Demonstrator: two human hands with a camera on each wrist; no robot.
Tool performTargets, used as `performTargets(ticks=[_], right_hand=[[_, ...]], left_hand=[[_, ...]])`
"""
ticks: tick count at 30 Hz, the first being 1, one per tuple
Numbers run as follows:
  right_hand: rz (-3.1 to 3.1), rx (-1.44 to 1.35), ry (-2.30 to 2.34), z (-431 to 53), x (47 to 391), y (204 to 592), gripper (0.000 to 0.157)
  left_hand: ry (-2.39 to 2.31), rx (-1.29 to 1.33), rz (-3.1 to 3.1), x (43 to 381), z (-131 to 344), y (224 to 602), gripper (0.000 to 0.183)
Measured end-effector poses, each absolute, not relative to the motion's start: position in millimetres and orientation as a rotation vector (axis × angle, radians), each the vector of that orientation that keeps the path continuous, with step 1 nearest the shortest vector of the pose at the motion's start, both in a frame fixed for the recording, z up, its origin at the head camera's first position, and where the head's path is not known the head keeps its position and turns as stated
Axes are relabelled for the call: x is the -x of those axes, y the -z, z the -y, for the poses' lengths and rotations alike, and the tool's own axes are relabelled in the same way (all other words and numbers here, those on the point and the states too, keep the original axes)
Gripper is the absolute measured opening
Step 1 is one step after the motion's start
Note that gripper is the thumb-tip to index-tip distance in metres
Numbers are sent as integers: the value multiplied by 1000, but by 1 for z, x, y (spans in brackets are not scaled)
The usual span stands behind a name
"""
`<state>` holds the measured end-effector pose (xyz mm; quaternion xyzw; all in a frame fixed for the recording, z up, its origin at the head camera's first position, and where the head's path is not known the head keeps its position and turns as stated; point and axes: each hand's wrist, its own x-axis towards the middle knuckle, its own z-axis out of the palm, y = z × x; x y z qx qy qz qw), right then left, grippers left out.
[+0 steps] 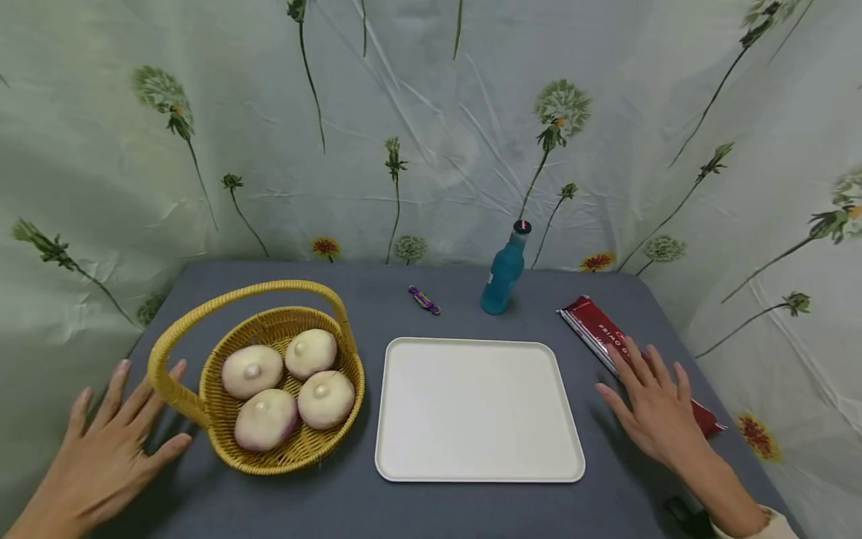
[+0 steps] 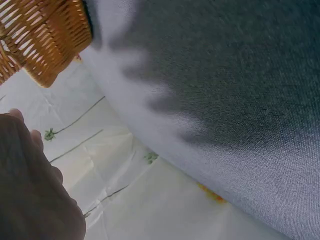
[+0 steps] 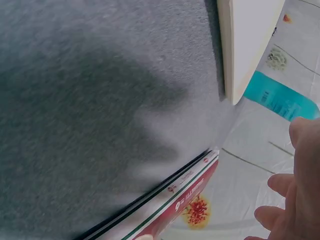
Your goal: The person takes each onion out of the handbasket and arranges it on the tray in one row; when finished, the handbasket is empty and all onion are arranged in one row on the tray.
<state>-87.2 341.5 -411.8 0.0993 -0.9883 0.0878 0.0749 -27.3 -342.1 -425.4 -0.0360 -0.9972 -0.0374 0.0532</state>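
My left hand (image 1: 111,442) hovers at the table's left side with fingers spread, beside the yellow wicker basket (image 1: 353,419); the basket's handle covers part of its fingertips. Inside the basket lie several round, whitish, purple-tinged vegetables (image 1: 266,419), each with a nub on top, perhaps onions or turnips. Over on the right, my right hand (image 1: 656,408) is held with straight, parted fingers above a long red packet (image 1: 592,318), hiding part of it. Between the hands lies a white rectangular tray (image 1: 478,412). Neither hand holds anything.
A blue bottle (image 1: 503,273) with a dark cap stands behind the tray. Left of the bottle lies a purple wrapped candy (image 1: 424,300). The grey table (image 1: 303,509) meets a flower-printed curtain (image 1: 444,157) at its back and sides. A dark object (image 1: 687,516) sits near the right forearm.
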Motion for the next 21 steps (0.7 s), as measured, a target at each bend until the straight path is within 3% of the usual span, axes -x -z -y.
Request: performTargets(ticks=[7, 16, 21], right_hand=[[2952, -336, -272, -328, 92, 411, 70], [2973, -364, -277, -310, 97, 416, 73], [2996, -377, -261, -293, 101, 415, 72]], left_hand=[[336, 265, 2987, 34, 338, 432, 102], [906, 461, 2836, 48, 332, 452, 86], [1230, 663, 2608, 55, 324, 452, 88]])
